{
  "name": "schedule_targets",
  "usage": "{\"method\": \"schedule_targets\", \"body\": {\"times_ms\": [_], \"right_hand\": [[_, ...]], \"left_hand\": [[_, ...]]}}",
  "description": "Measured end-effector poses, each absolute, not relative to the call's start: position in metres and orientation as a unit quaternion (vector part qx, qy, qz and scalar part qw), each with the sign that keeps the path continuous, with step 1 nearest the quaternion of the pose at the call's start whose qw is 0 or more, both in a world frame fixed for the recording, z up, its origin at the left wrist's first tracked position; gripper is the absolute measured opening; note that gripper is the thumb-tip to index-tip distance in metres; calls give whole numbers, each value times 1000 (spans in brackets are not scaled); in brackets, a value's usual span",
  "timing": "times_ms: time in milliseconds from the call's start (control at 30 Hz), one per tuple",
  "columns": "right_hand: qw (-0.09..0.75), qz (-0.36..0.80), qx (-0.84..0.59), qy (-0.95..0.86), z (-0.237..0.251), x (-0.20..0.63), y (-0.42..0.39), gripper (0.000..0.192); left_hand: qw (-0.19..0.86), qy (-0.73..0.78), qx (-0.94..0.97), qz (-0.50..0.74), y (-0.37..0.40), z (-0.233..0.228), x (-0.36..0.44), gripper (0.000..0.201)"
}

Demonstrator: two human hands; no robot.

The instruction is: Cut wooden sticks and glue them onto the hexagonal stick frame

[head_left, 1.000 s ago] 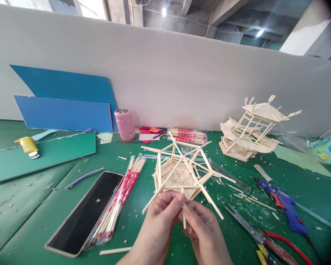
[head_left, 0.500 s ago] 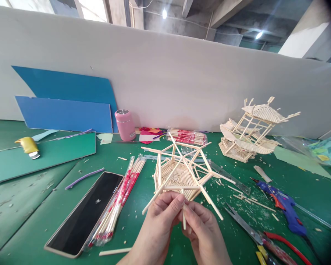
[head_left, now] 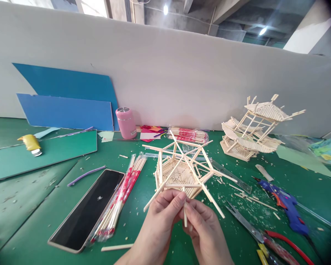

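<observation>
Hexagonal stick frame (head_left: 182, 171) of pale wooden skewers, held low over green cutting mat (head_left: 44, 206) at centre of view, near edge gripped from both sides. Left hand (head_left: 160, 217) closed, thumb and fingertips pinching a lower rail of the frame; right hand (head_left: 202, 230) closed likewise, pinching 1 short upright stick (head_left: 185, 217) against that same rail, fingertips of both hands touching. Just left of the frame, cellophane bundle of red-printed chopsticks (head_left: 118, 200) lying beside a dark smartphone (head_left: 86, 209), screen up. Second chopstick bundle (head_left: 189, 135) behind the frame, near pink tumbler (head_left: 126, 122) and 2 blue boards (head_left: 66, 99) leaning on the grey partition. Finished stick pavilion model (head_left: 253, 129) standing well apart at right rear. Blue glue gun (head_left: 285, 206) and red-handled scissors (head_left: 260, 235) lying to the right of the hands, clear ruler (head_left: 231, 176) between them and the frame. Yellow object (head_left: 31, 143), unidentifiable, at far left.
</observation>
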State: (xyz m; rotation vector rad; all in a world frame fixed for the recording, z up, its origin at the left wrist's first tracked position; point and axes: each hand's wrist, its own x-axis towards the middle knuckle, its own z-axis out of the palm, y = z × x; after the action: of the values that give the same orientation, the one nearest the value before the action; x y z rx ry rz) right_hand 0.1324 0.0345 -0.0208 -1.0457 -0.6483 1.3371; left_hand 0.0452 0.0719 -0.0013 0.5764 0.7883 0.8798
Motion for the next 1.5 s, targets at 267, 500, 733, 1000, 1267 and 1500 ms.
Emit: {"method": "schedule_targets", "body": {"times_ms": [267,500,733,1000,1267,1500], "right_hand": [[613,582,-452,-283,-20,133,34,31],[606,577,-457,-303,-24,135,34,32],[606,578,-455,-303,-26,135,34,32],[603,580,-453,-309,-28,136,35,32],[605,591,-444,-295,-27,135,35,31],[610,586,-446,-293,-26,135,35,31]], "left_hand": [[794,364,275,403,70,-2,45,18],[792,360,282,404,71,-4,45,19],[789,361,284,408,70,-4,44,18],[791,359,282,408,71,-5,45,19],[789,361,285,407,71,-5,44,19],[791,363,279,407,71,-4,46,19]]}}
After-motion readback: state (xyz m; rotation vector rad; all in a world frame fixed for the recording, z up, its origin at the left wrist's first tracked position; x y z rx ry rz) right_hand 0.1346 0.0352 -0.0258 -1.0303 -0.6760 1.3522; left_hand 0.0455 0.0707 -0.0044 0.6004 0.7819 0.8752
